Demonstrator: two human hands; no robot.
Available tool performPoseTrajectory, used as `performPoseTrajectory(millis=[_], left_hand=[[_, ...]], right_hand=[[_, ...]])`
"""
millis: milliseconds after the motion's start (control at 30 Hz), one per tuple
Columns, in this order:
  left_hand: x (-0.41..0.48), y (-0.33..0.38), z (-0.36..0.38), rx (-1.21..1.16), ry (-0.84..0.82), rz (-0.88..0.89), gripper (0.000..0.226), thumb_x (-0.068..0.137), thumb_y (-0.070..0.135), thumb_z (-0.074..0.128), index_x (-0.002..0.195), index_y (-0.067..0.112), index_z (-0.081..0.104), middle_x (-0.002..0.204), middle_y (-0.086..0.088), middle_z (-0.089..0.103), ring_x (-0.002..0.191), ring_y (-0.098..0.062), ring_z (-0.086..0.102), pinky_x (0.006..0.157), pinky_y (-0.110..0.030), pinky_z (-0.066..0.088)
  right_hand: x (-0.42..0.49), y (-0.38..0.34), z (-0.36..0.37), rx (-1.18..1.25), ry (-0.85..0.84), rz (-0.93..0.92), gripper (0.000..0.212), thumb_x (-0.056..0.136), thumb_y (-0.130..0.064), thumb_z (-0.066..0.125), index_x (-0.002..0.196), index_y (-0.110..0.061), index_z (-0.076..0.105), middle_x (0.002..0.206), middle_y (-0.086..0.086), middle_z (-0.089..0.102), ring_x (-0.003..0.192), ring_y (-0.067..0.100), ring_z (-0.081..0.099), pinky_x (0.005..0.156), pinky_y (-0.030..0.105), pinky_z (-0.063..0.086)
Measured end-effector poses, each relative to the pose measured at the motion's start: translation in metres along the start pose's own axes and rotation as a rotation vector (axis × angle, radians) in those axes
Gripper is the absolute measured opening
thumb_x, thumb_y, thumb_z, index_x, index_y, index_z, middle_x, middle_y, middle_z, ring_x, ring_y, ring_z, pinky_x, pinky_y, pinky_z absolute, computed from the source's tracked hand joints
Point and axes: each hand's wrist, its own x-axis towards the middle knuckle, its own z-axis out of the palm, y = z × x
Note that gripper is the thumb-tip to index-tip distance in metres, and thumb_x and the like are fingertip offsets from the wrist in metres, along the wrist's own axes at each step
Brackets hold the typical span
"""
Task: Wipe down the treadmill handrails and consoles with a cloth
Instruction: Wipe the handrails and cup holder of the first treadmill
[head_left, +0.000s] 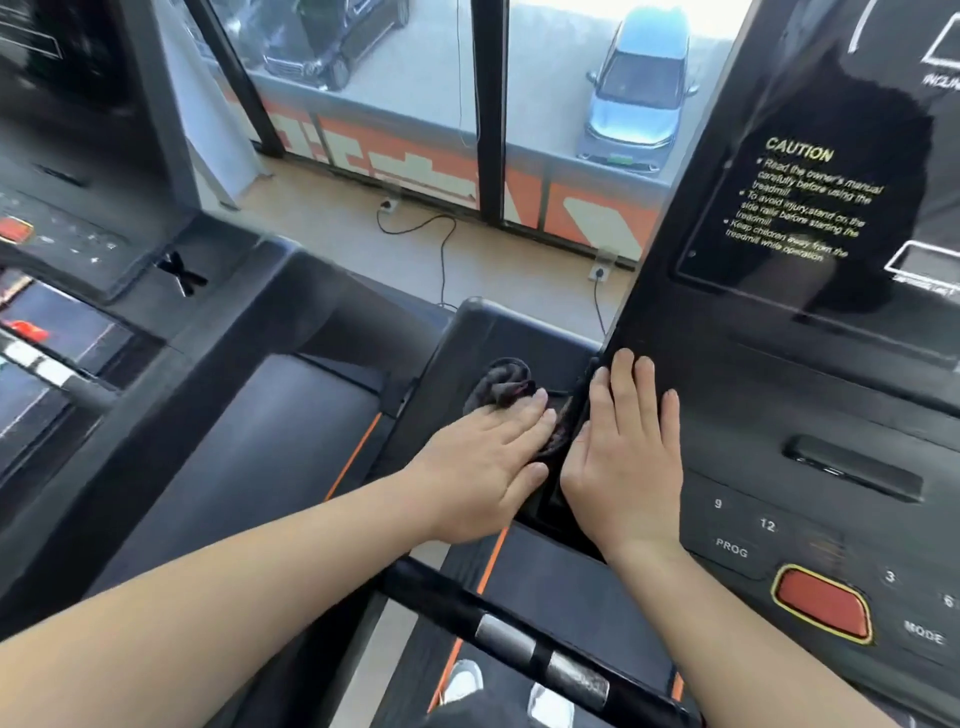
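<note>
A dark grey cloth (501, 383) lies bunched on the black ledge left of the treadmill console (810, 395). My left hand (485, 465) lies flat on the cloth's near part, fingers stretched out and pressing it down. My right hand (626, 457) rests flat and spread on the console's left edge, holding nothing. The console is black, with a CAUTION panel (802, 202), number keys and a red stop button (823, 603). A black handrail with silver sensor plates (524, 644) crosses below my arms.
A second treadmill console (67, 234) stands at the left, its belt (249, 457) between the two machines. Power cables (441, 249) run across the wooden floor to sockets under the window. Parked cars show outside. White shoes (462, 680) stand at the bottom.
</note>
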Motion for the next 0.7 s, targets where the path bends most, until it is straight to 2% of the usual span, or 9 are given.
performPoseTrajectory(millis=[33,100,233,300,367,467,600,700], left_hand=[[0.001,0.003,0.002,0.033,0.024,-0.032,0.067,0.106,0.048,0.016,0.161,0.012,0.027,0.17,-0.008,0.02,0.156,-0.021,0.017,0.127,-0.032,0.007],[0.012,0.01,0.006,0.094,0.069,-0.09,0.067,0.102,0.047,0.014,0.145,0.01,0.05,0.152,-0.01,0.051,0.141,-0.026,0.042,0.122,-0.037,0.025],[0.023,0.016,0.01,0.067,0.189,-0.136,0.054,0.1,0.041,0.023,0.114,0.013,0.068,0.118,-0.007,0.071,0.112,-0.027,0.063,0.102,-0.039,0.046],[0.019,0.024,0.01,0.036,0.28,-0.176,0.042,0.102,0.038,0.033,0.093,0.017,0.068,0.098,-0.003,0.073,0.094,-0.028,0.067,0.086,-0.038,0.048],[0.014,0.032,0.006,-0.038,0.313,-0.255,0.038,0.104,0.037,0.038,0.084,0.019,0.065,0.088,-0.002,0.071,0.085,-0.028,0.065,0.078,-0.039,0.046],[0.005,0.039,0.004,-0.17,0.412,-0.32,0.034,0.104,0.034,0.04,0.083,0.016,0.059,0.084,-0.005,0.067,0.082,-0.031,0.06,0.077,-0.042,0.045],[-0.009,0.064,0.005,-0.347,0.51,-0.296,0.044,0.102,0.036,0.029,0.087,0.009,0.061,0.087,-0.011,0.066,0.082,-0.036,0.058,0.077,-0.048,0.048],[-0.03,0.064,-0.015,-0.3,0.62,-0.357,0.044,0.103,0.037,0.029,0.087,0.01,0.06,0.083,-0.009,0.064,0.078,-0.034,0.058,0.072,-0.047,0.048]], right_hand=[[0.0,0.0,0.0,0.001,0.003,0.005,0.061,0.094,-0.02,0.037,0.152,-0.003,0.044,0.168,0.013,0.027,0.158,0.03,0.017,0.128,0.053,0.015],[0.0,0.0,-0.001,-0.001,0.003,0.009,0.062,0.094,-0.021,0.034,0.152,-0.003,0.044,0.168,0.013,0.027,0.158,0.031,0.018,0.127,0.053,0.015],[0.002,0.0,-0.001,0.007,-0.011,0.007,0.063,0.093,-0.022,0.033,0.152,-0.003,0.043,0.168,0.012,0.027,0.158,0.03,0.017,0.128,0.053,0.014],[0.001,0.0,-0.001,0.014,-0.025,0.017,0.063,0.093,-0.022,0.033,0.153,-0.003,0.043,0.169,0.012,0.026,0.158,0.029,0.016,0.128,0.053,0.014],[0.001,0.0,-0.001,0.019,-0.033,0.016,0.063,0.093,-0.023,0.031,0.152,-0.004,0.044,0.169,0.012,0.026,0.158,0.029,0.015,0.128,0.053,0.014],[0.003,0.001,-0.004,0.025,-0.051,0.024,0.063,0.093,-0.024,0.03,0.151,-0.003,0.044,0.168,0.012,0.027,0.158,0.03,0.016,0.127,0.054,0.016],[0.003,0.003,-0.009,0.017,-0.13,0.001,0.07,0.092,-0.03,0.023,0.156,-0.004,0.037,0.171,0.012,0.017,0.16,0.027,0.006,0.128,0.052,0.009],[0.001,0.001,-0.008,0.042,-0.118,0.015,0.063,0.096,-0.025,0.026,0.155,-0.006,0.038,0.171,0.009,0.018,0.159,0.026,0.006,0.128,0.051,0.009]])
